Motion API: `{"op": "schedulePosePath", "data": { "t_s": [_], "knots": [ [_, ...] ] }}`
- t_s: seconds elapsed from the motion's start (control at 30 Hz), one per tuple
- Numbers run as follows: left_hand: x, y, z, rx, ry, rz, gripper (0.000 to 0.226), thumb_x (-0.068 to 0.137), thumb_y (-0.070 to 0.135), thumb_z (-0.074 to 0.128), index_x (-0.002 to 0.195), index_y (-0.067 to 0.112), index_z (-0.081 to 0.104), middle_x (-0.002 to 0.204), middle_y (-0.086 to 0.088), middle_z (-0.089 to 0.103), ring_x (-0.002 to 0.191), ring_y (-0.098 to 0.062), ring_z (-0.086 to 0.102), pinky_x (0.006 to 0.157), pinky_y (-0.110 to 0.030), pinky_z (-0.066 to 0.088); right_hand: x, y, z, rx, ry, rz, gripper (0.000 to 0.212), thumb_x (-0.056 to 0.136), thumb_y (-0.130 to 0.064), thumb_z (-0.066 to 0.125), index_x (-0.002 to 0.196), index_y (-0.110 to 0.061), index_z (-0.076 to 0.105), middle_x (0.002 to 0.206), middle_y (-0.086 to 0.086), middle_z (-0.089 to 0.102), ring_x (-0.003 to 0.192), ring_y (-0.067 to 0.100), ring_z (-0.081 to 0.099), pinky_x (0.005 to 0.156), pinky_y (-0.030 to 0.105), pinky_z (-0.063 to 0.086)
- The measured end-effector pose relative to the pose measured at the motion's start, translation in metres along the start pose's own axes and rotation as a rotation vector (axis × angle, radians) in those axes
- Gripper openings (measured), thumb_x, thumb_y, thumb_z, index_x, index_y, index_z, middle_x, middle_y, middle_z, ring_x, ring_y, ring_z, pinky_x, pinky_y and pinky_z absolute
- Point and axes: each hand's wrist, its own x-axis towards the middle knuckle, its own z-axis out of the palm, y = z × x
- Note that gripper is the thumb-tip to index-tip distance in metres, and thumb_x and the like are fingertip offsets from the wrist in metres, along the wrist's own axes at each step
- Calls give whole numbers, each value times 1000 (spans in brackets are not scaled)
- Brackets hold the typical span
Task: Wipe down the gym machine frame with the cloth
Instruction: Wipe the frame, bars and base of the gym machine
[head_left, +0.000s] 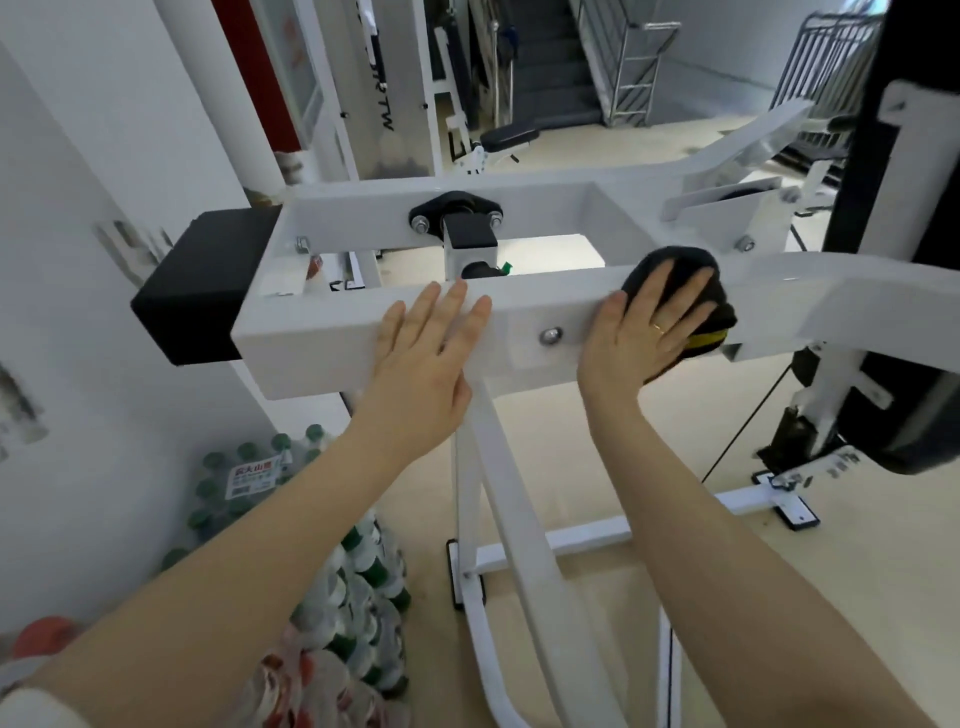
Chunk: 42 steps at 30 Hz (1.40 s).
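A white gym machine frame (322, 340) runs across the middle of the view, with black end caps at its left end. My left hand (423, 353) rests flat on the near beam, fingers straight and pointing away from me. My right hand (644, 325) presses a dark cloth (675, 262) with a yellow edge against the same beam, further right, fingers straight and spread over it. A bolt head (550, 335) sits on the beam's face between my two hands.
Shrink-wrapped packs of green-capped water bottles (358, 566) lie on the floor at the lower left by the wall. The frame's white legs (498, 499) slant down below the beam. A black upright and pad (883, 156) stand at the right. A bench (506, 136) and stairs lie beyond.
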Motion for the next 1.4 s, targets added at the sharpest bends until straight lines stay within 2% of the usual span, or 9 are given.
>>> {"op": "schedulePosePath", "data": {
  "t_s": [0.1,0.2,0.27,0.4,0.7,0.87,1.03,1.2,1.4],
  "knots": [
    [10,14,4,49,-27,-45,69,71,18,53,137,13,37,143,-15,41,130,-35,35,108,-46,11,-25,5,5,23,-47,-183,64,90,-34,32,139,7,33,145,34,23,134,55,18,109,42,3],
    [22,30,6,78,-24,-41,68,71,22,54,137,16,38,142,-13,43,130,-33,35,109,-47,10,-51,21,1,-26,-159,-336,57,96,-38,29,141,-4,28,147,29,25,136,42,15,107,49,19],
    [26,38,10,90,13,-14,67,72,26,59,135,18,39,139,-13,47,126,-31,34,107,-47,15,-27,27,-8,-73,-143,-311,55,93,-39,28,143,-16,29,152,16,25,137,30,14,101,51,27],
    [26,37,18,162,86,20,76,67,30,77,134,18,41,134,-13,52,121,-31,42,102,-46,27,48,44,-32,-134,-61,-129,61,87,-48,16,143,-31,34,155,-3,20,144,27,7,108,51,9],
    [27,41,26,205,142,-26,63,77,25,67,134,21,42,134,-10,52,120,-30,39,103,-47,25,36,60,-29,-219,-96,-403,49,92,-35,36,140,-27,38,149,3,36,138,37,18,106,64,7],
    [27,44,28,191,151,-49,63,76,26,66,134,22,43,134,-10,51,121,-31,41,104,-48,27,106,74,-52,-177,-63,-199,55,88,-45,25,136,-28,47,151,0,31,142,33,14,109,58,12],
    [28,47,31,187,184,-75,60,77,24,63,134,22,42,133,-10,52,120,-31,40,104,-48,25,69,87,-47,-253,5,-443,47,92,-18,42,136,-2,44,144,20,38,133,48,27,109,49,24],
    [29,47,29,187,168,-71,62,76,22,62,135,21,42,133,-11,52,120,-33,39,105,-48,23,61,81,-63,-203,-86,-691,54,77,15,39,128,1,50,138,20,47,127,44,41,104,43,33],
    [28,48,28,145,146,-82,65,77,18,68,136,20,41,134,-13,50,122,-34,39,106,-49,20,52,117,-103,57,-100,7,44,96,0,38,140,-6,37,141,12,42,129,25,40,107,27,30]
  ]
}}
